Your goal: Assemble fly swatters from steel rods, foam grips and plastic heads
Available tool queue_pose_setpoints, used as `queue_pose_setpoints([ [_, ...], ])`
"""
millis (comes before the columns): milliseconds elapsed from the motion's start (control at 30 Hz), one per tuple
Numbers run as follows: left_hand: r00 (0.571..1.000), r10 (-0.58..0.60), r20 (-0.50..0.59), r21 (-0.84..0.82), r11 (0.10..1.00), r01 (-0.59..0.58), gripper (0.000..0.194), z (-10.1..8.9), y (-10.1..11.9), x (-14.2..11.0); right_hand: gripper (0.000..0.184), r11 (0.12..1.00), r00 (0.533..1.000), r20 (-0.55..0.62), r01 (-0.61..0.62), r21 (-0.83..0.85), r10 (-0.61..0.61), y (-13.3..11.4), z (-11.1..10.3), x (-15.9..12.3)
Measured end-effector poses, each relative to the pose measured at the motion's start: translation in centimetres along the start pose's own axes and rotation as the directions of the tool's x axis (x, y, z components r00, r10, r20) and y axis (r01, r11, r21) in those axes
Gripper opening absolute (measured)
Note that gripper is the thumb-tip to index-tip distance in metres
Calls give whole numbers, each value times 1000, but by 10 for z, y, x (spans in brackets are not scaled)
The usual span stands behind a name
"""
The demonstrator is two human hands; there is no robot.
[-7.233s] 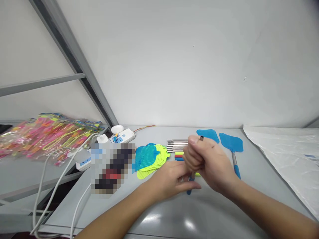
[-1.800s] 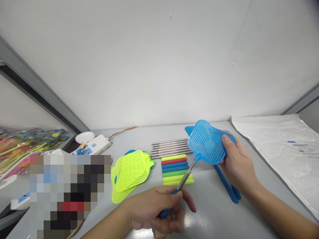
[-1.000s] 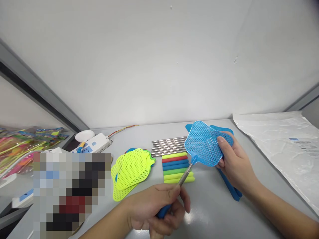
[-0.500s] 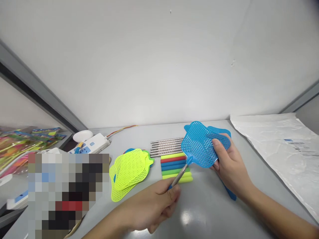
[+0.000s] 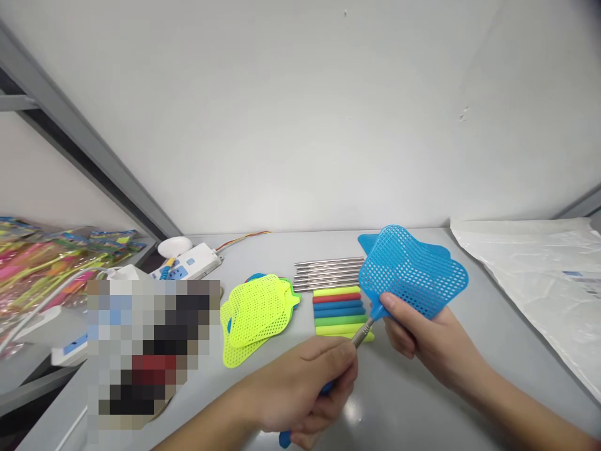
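Note:
A blue fly swatter (image 5: 413,269) with a mesh head and a metal rod is held between my two hands. My left hand (image 5: 310,382) is wrapped round the rod and the blue grip, whose end pokes out below the fingers. My right hand (image 5: 417,329) pinches the base of the mesh head, thumb on top. Behind that head, other blue swatter heads (image 5: 369,242) lie on the table, mostly covered. Left of the held swatter are metal rods (image 5: 328,272) in a row and several coloured grip sleeves (image 5: 338,307) in yellow, red, blue and green.
Yellow mesh swatter heads (image 5: 258,313) lie stacked with other colours beneath. A power strip (image 5: 190,263) and a white oval object (image 5: 174,246) stand behind a blurred-out patch. Bagged colourful items (image 5: 61,263) lie on the left. A white plastic bag (image 5: 530,269) covers the right side.
Earlier my hands were working at a swatter's rod. Lately my right hand has slid from the head's outer edge to its base, and my left fingers have closed round the rod and grip.

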State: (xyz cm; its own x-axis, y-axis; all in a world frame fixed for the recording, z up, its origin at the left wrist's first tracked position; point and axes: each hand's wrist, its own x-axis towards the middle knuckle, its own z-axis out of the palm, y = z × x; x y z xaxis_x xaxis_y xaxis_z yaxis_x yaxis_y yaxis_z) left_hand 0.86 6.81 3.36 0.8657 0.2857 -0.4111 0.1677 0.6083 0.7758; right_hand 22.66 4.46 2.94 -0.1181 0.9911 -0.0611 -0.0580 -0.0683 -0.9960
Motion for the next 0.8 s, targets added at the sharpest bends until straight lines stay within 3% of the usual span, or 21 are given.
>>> queue_pose_setpoints([
  [300, 999, 16, -51, -67, 998, -19, 39, 12, 0, -1, 56, 999, 999, -27, 45, -3, -45, -4, 6, 0],
  [400, 999, 53, -11, -117, 992, -54, 35, 11, 2, -1, 58, 999, 998, -50, 42, -16, -43, -6, 12, 1],
  [600, 993, 121, 14, -190, 975, -116, 30, 12, 0, 4, 45, 998, 992, 120, -44, -37, 48, -1, 25, -5],
  [800, 997, 70, 16, -184, 981, -66, 35, 15, 3, 4, 40, 997, 999, -19, -43, 65, 44, -2, 20, -4],
])
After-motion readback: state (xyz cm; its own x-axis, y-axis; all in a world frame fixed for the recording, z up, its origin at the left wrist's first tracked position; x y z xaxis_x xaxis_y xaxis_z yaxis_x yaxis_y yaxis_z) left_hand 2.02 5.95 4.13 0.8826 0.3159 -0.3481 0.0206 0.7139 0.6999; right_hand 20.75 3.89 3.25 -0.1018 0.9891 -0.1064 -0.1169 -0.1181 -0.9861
